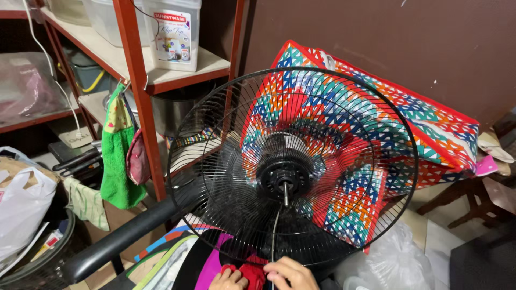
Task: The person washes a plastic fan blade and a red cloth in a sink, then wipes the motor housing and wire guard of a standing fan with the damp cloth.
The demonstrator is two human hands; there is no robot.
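Brown wall fills the background, and against it leans a large zipped bag patterned in red, teal and orange triangles. I use the black wire fan guard as my landmark: it stands upright at the middle of the view, its hub and bare motor shaft facing me, with the bag showing through its wires. To its left I see a red-framed shelf carrying a white lidded container and clear tubs above, and a steel pot lower down. A green towel hangs from the shelf post. Further left of the guard sit a white plastic bag and a dark bin. A black chair armrest runs diagonally below the guard's left edge, over striped fabric. Clear plastic bags lie on the floor below the guard's right.

Just under the guard's bottom rim I see my left hand and right hand, both curled shut around a red cloth, with a thin cable running up from them toward the hub. Both hands are cut off by the bottom edge, so I cannot make out the palms or the rest of the cloth. What holds the guard upright is hidden behind it.
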